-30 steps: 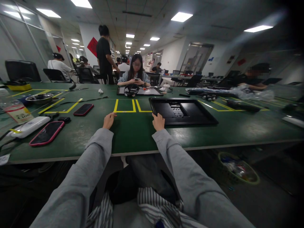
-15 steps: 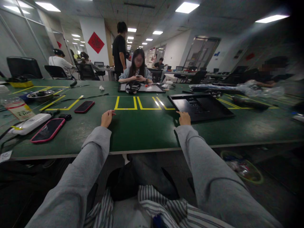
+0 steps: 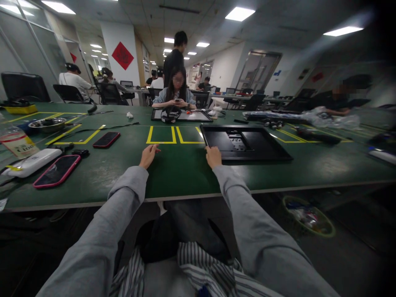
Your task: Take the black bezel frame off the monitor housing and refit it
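Observation:
In the head view a black monitor back cover (image 3: 244,142) lies flat on the green table, a raised rim around it and a cut-out bracket area near its middle. My right hand (image 3: 213,156) is closed on the near left corner of this cover, its fingers at the rim. To the left, my left hand (image 3: 149,156) hovers at or just above the table, holding nothing, fingers loosely apart. It is nearest to a rectangle of yellow tape (image 3: 161,142) on the tabletop.
Two phones, one black with a red edge (image 3: 107,140) and one pink-cased (image 3: 57,171), lie left. Beside them are a white power strip (image 3: 34,162), a bottle (image 3: 17,142) and a metal bowl (image 3: 48,125). Across sits a person (image 3: 175,93) behind a framed panel (image 3: 194,116). Plastic wrap (image 3: 328,117) lies right.
The black monitor back cover has shifted left and turned squarer to me, with my right hand now gripping its corner. My left hand moved slightly right. A standing person behind moved right.

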A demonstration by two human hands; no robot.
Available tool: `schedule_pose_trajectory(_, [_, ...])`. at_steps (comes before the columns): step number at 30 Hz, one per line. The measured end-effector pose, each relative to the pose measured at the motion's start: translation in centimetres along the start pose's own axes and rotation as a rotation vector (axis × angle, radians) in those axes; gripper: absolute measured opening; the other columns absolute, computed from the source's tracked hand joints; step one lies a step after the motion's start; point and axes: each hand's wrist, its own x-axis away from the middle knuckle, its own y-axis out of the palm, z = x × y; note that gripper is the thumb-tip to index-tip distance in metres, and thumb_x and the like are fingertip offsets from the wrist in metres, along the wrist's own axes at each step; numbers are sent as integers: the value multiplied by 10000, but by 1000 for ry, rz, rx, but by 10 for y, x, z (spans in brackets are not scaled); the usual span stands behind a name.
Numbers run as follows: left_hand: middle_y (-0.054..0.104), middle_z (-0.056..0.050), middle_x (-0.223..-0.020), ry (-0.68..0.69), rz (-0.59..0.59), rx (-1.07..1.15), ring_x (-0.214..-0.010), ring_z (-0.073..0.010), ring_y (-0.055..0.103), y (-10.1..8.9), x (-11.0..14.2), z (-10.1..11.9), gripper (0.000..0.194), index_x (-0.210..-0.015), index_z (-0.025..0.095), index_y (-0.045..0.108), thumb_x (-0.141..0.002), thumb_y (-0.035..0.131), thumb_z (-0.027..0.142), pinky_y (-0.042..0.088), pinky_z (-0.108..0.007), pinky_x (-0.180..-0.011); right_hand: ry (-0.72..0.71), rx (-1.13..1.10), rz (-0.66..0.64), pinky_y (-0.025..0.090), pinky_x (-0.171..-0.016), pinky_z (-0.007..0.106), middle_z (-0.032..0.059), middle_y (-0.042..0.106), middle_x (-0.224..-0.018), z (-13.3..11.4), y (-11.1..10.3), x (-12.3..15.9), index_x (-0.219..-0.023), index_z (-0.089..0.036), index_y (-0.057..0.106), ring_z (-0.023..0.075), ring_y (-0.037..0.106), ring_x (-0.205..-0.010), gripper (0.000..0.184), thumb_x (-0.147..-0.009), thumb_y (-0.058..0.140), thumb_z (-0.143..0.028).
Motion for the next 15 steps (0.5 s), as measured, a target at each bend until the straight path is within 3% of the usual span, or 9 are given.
schedule_pose_trajectory(3, [764,-137,-1118,1,-63,108,-960,-210,723,35,5,13,459,-1290,131,674,-1018,539,476,545,-362,-933,-63,-28,-19,490,-912,380,211,698,-1139,-78,-10,11,-1235,-129,680,319,584,-1160,334,-948,512,-94])
schedule_pose_trajectory(5, [708,-152,-1282,-26,-10,230,-1108,-214,701,54,8,23,494,-1404,150,599,-989,626,415,522,-359,-1010,-131,-66,-41,498,-926,395,214,688,-1162,-127,-19,21,-1210,-126,676,327,581,-1167,299,-938,552,-109])
schedule_pose_trajectory(7, [662,-145,-1365,-108,68,337,-1200,-214,671,63,9,32,571,-1481,173,529,-962,681,360,506,-341,-1051,-177,-127,-44,506,-955,411,219,681,-1203,-170,-27,31,-1303,-115,625,322,581,-1176,366,-950,528,-104])
schedule_pose_trajectory(11, [713,-128,-1206,-256,160,383,-1168,-224,677,46,8,36,544,-1470,144,527,-966,652,302,525,-352,-1038,-188,-340,-45,530,-981,421,233,666,-1279,-224,-36,45,-1533,-92,408,302,608,-1182,553,-980,425,-84])
schedule_pose_trajectory(15, [727,-71,-912,-315,139,357,-953,-229,722,21,8,28,507,-1324,104,630,-841,745,208,576,-380,-944,-247,-542,-57,467,-1125,455,276,572,-1445,-239,-32,46,-1580,-35,303,311,565,-1327,702,-910,509,-67])
